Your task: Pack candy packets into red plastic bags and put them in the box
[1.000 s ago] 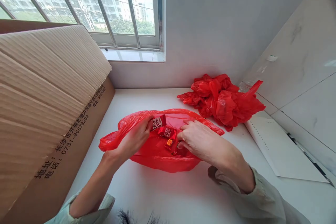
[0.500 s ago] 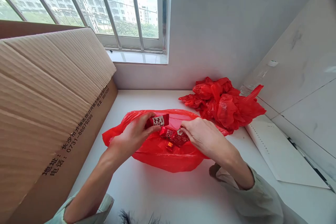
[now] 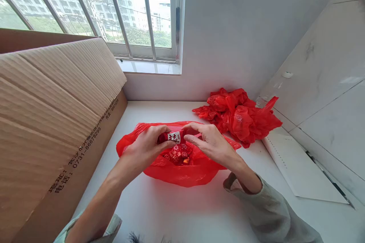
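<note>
A red plastic bag (image 3: 188,176) lies spread open on the white table. My left hand (image 3: 145,144) pinches a small red wrapped packet (image 3: 173,136) with white lettering between thumb and fingers, over the bag's mouth. Close to the packet's right end is my right hand (image 3: 212,142), its thumb and fingers apart with nothing seen between them. Whether its fingertips touch the packet I cannot tell. Below both hands, inside the bag, rest patterned red packets (image 3: 178,154) and a tiny orange-and-red piece (image 3: 186,161).
A large cardboard box (image 3: 71,95) takes up the left side. Behind the bag on the right sits a heap of crumpled red plastic bags (image 3: 239,115). White paper (image 3: 302,167) and a black pen (image 3: 327,176) lie at the right, beside a clear bottle (image 3: 261,101). A barred window stands behind.
My right hand has let go of the patterned packet, now lying in the bag, and moved up and left to the packet in my left hand. The view has shifted slightly.
</note>
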`<act>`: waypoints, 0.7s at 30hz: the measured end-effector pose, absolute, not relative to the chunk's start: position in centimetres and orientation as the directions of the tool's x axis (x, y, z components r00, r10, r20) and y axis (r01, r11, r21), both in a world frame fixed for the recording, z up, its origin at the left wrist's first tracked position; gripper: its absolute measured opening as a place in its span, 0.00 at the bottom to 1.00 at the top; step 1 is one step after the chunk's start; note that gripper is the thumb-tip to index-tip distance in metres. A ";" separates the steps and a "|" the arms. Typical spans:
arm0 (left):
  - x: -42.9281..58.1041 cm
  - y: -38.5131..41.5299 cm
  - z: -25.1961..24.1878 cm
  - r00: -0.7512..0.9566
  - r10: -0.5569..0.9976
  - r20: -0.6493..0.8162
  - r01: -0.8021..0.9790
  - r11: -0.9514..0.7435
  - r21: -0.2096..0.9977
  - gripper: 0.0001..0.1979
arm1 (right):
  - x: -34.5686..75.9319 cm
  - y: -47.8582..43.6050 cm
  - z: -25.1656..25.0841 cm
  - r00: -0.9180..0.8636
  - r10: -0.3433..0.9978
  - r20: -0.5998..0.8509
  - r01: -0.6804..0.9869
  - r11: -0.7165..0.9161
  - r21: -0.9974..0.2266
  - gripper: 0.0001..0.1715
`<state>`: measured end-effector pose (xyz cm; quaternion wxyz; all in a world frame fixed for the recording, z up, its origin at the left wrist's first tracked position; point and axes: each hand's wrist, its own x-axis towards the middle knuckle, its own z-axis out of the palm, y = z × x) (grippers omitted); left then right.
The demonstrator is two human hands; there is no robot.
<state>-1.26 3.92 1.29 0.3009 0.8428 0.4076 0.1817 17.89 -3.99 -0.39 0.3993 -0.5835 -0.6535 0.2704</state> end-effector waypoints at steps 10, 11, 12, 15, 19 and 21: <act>-1.1 3.5 1.7 0.600 0.797 -0.065 0.635 -0.425 0.645 0.13 | 18.8 -3.7 -0.3 0.009 0.985 0.171 0.317 0.159 -0.935 0.07; -1.1 3.5 1.9 0.611 0.788 -0.073 0.623 -0.423 0.658 0.14 | 18.9 -3.7 -0.2 -0.010 0.988 0.153 0.282 0.149 -0.948 0.07; -1.1 3.4 2.0 0.623 0.778 -0.078 0.608 -0.420 0.674 0.14 | 19.1 -3.8 -0.1 -0.025 0.990 0.136 0.251 0.138 -0.958 0.06; -1.1 3.4 2.3 0.659 0.746 -0.092 0.560 -0.406 0.723 0.14 | 19.3 -4.0 0.2 -0.041 0.993 0.111 0.206 0.117 -0.971 0.07; -1.1 3.4 2.3 0.696 0.712 -0.097 0.506 -0.391 0.769 0.16 | 19.2 -4.3 0.6 0.003 0.991 0.134 0.315 0.127 -0.941 0.07; -1.1 3.6 2.1 0.711 0.697 -0.088 0.466 -0.374 0.802 0.16 | 19.2 -4.4 0.8 0.025 0.988 0.154 0.369 0.134 -0.920 0.07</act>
